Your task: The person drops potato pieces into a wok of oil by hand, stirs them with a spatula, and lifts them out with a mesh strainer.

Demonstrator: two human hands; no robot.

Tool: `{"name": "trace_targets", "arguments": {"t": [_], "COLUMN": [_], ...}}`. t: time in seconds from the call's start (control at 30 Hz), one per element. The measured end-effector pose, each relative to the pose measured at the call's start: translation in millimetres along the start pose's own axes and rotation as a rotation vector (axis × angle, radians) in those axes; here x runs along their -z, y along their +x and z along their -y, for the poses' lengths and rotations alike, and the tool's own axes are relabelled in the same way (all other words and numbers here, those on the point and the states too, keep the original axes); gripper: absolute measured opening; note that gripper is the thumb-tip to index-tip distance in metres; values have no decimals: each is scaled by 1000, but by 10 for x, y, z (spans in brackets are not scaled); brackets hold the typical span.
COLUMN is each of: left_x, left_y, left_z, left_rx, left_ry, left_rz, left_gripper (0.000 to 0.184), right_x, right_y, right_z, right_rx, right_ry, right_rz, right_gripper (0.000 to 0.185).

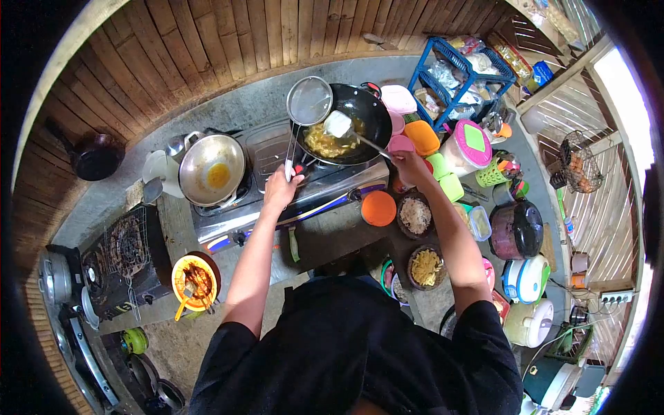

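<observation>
The left grip [282,188], wrapped around the handle of a strainer [309,101], holds it at a black wok's [377,126] edge; the right grip [411,169] clasps a spatula [337,124], its head over yellowish food [321,146] in the wok, on a stove [266,149].

Upper centre: the strainer [309,101] you hold is fine metal mesh in a smooth metal rim. Your spatula [338,124] has a metal-looking shaft; its blade reads bright and smooth (glare, so you cannot be sure of its material). Your wok [377,111] is smooth and glossy inside. Left of centre: the pan [200,155], metal, soft shine. Centre: the stove [290,190], polished metal front. Top: the wall [277,31] facing you, rough, matt, bamboo-like slats. Upper right: the rack [420,71], smooth plastic. Bottom centre: your shirt [332,346], matt cloth.
</observation>
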State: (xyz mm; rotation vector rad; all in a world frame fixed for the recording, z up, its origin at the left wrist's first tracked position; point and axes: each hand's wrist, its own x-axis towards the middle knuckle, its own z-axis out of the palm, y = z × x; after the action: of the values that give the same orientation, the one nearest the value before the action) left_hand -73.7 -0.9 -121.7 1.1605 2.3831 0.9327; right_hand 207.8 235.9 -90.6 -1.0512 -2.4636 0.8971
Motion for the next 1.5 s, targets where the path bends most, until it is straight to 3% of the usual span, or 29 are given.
{"name": "trace_targets", "arguments": {"t": [0.1,0.2,0.33,0.4,0.43,0.5,0.6,0.73,0.8,0.83,0.9,1.03,1.13,1.23,1.3,1.33,1.4,1.5], "left_x": [-6,-5,-26,-38,-37,-52,-68,-35,-12,-4,-2,-22,-37,-25,-4,0,4,-7], "left_y": [15,15,14,27,25,33,41,41,35,36,43,55,66,57,32,34,36,32], "left_z": [10,23,37,56,53,52,66,22,9,6,0,20,44,24,-5,-9,-16,-3], "left_rx": [4,70,-18,-10,-10,36,-7,49,50,48,76,82,78,75,55,56,75,62], "left_ry": [-13,-83,13,0,2,-8,12,17,-15,-15,-19,-11,-4,-19,-1,-1,-9,0], "left_rz": [1,50,-20,-7,-6,-1,-27,27,52,53,74,68,64,66,42,41,61,39], "left_gripper": [36,36,38,38,38,37,37,36,37,37,37,38,38,37,36,36,37,37], "right_x": [20,-29,-176,-307,-340,-411,-369,-189,-83,-33,56,101,130,51,17,36,75,78], "right_y": [30,125,204,292,294,304,214,9,-49,-59,-78,-116,-136,-85,-93,-109,-139,-89], "right_z": [28,-60,-136,-239,-222,-157,-66,6,3,-2,-64,-114,-157,-264,-186,-67,101,96], "right_rx": [-77,-148,-188,25,23,-238,-232,-293,-4,-5,-20,-74,-66,45,-90,-89,-359,-223], "right_ry": [-250,-379,-381,-313,-311,147,331,468,15,15,-294,-412,-429,-207,90,90,321,208], "right_rz": [-195,-224,-206,-84,-84,124,261,222,-29,-31,-172,-266,-136,-2,180,181,253,136], "right_gripper": [28,28,26,27,27,30,31,29,33,33,32,30,30,28,27,27,27,28]}}
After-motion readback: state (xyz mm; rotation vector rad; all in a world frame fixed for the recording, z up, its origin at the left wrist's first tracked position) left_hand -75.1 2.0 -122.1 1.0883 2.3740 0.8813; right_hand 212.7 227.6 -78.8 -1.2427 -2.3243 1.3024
